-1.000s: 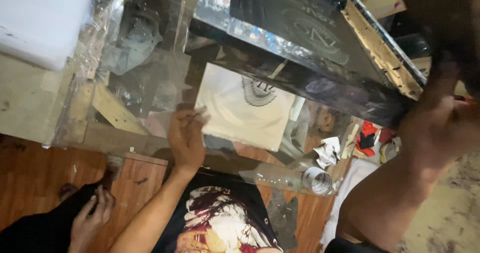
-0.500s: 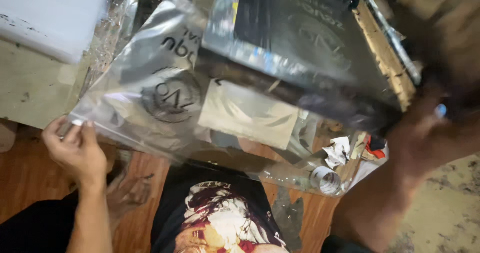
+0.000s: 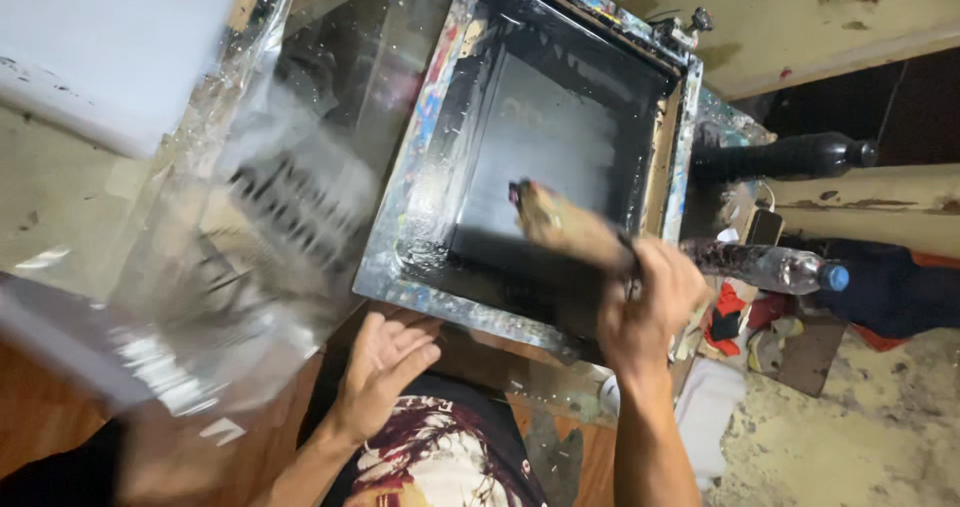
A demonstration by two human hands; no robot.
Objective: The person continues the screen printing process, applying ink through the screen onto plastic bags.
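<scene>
A screen-printing frame (image 3: 415,182) with a paint-spattered silver border lies flat in front of me, its mesh black with ink. My right hand (image 3: 645,302) is shut on the handle of a wooden squeegee (image 3: 565,229), whose blade rests on the mesh near the frame's middle. My left hand (image 3: 385,367) holds nothing; its fingers are spread and touch the frame's near edge. A clear plastic sheet (image 3: 250,237) with black print on it is blurred at the left, beside the frame.
A white foam block (image 3: 110,47) sits at the upper left. At the right are a dark bottle (image 3: 800,155), a clear plastic bottle (image 3: 775,265) with a blue cap, and red and white rags (image 3: 735,317). Brown wooden boards (image 3: 40,417) show lower left.
The frame, raised before, now lies flat. My left hand let go of the plastic sheet and moved to the frame's near edge. My right hand now grips the squeegee on the mesh.
</scene>
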